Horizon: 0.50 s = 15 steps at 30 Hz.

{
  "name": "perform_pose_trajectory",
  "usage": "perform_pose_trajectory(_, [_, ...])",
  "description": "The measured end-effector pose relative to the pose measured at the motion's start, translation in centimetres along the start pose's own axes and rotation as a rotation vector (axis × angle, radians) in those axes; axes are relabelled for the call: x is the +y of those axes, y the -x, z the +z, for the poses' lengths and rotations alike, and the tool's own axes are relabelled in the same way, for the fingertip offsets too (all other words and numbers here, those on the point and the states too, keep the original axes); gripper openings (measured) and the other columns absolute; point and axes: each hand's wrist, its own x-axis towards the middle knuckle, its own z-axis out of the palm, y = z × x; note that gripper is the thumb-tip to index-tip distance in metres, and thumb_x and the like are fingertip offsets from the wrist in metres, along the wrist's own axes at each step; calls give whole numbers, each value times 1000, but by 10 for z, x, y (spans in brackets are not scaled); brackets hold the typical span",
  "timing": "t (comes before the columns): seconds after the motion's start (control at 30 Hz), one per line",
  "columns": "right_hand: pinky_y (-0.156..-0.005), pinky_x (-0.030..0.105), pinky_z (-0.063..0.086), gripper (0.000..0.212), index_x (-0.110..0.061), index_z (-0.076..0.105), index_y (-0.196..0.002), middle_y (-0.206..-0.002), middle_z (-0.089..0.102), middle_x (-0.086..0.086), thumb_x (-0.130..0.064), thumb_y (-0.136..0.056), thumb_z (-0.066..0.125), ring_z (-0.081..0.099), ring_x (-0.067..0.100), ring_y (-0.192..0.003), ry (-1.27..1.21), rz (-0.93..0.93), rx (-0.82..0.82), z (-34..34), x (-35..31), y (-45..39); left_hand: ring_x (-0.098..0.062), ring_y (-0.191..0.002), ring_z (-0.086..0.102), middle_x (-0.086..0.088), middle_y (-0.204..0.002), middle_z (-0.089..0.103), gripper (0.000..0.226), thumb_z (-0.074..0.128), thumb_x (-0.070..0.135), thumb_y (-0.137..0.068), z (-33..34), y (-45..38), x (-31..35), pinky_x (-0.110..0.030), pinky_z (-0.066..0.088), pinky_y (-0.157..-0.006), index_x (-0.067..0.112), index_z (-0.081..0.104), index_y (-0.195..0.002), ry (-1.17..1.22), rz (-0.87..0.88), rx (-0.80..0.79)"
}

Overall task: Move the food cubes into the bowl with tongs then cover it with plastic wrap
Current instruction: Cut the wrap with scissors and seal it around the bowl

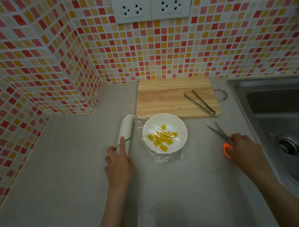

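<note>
Head view: left hand [119, 162] grips the plastic wrap roll [124, 132]; right hand [244, 147] holds open scissors [219, 132]; film drapes the bowl [165, 132] of food cubes [161, 138].

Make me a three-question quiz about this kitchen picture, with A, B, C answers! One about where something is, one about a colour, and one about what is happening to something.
1. Where are the tongs?
A. In the sink
B. On the cutting board
C. In the bowl

2. What colour are the food cubes?
A. Green
B. Purple
C. Yellow

3. What covers the bowl?
A. Plastic wrap
B. A metal lid
C. A towel

Answers:
1. B, they lie on the board's right side.
2. C, the yellow cubes sit inside the white bowl.
3. A, clear film stretches over it from the roll under the left hand; the right hand holds scissors.
</note>
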Motion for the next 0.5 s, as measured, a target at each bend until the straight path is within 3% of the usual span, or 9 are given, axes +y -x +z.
perform_pose_trajectory(0.13, [-73, 44, 45, 26, 0, 58, -101, -94, 61, 24, -20, -84, 57, 60, 42, -88, 137, -64, -6, -1, 1, 0, -32, -127, 32, -15, -136, 34, 69, 47, 22, -93, 0, -3, 3, -43, 33, -102, 28, 13, -151, -121, 20, 29])
perform_pose_trajectory(0.2, [-70, 42, 45, 23, -1, 59, -97, -91, 61, 22, -19, -84, 55, 60, 41, -84, 198, -85, -12, -1, -1, 1, -36, -132, 30, -19, -137, 36, 63, 50, 23, -92, -1, -4, 4, -44, 26, -108, 20, 25, -150, -79, 51, 102])
perform_pose_trajectory(0.27, [-64, 40, 45, 16, -1, 59, -90, -83, 61, 20, -14, -82, 55, 61, 39, -75, 271, -113, -7, 0, -6, 4, -37, -129, 37, -22, -134, 41, 53, 54, 16, -92, -1, -1, 9, -37, 30, -109, 8, 40, -142, 137, 168, 246])
perform_pose_trajectory(0.33, [-51, 39, 45, 6, 4, 59, -72, -64, 58, 23, 0, -72, 65, 58, 39, -54, 269, -184, 25, 2, -11, 8, -24, -120, 45, -17, -130, 45, 44, 51, 13, -94, 1, 5, 20, -14, 29, -99, 6, 46, -137, 424, 249, 304])
perform_pose_trajectory(0.4, [-43, 35, 42, 15, 5, 57, -60, -51, 53, 23, 10, -59, 71, 53, 36, -40, 269, -224, 96, 4, -11, 13, -12, -120, 45, -7, -135, 47, 45, 46, 21, -97, 8, 7, 35, -6, 26, -98, 10, 42, -141, 655, 184, 190])
perform_pose_trajectory(0.5, [-48, 35, 41, 14, 5, 59, -66, -58, 54, 23, 5, -62, 72, 54, 35, -46, 285, -222, 105, 0, -11, 15, -10, -129, 44, -2, -150, 41, 53, 42, 33, -99, 17, 6, 54, -28, 32, -111, 17, 30, -148, 1006, -75, -91])
